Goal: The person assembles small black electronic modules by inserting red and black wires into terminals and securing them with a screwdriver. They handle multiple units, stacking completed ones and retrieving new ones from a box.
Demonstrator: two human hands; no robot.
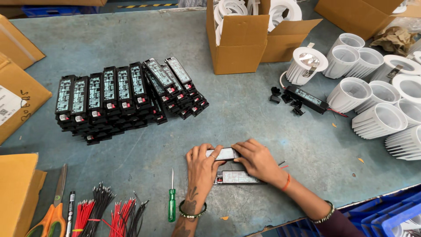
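While both hands press together at the near edge of the bench (263, 109), the left hand (202, 163) and right hand (258, 159) each clamp an end of a slim black driver box (226, 153), held just above a second box (239, 177) lying flat. A green screwdriver (172, 204) lies just left of the left wrist. Stacked black boxes (123, 98) sit well apart to the left, white lamp housings (377, 101) to the right.

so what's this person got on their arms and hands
The left hand has a ring on one finger, a dark beaded bracelet at the wrist and a dark tattoo on the forearm. The right hand has an orange thread at the wrist and a beaded bracelet nearer the dark sleeve.
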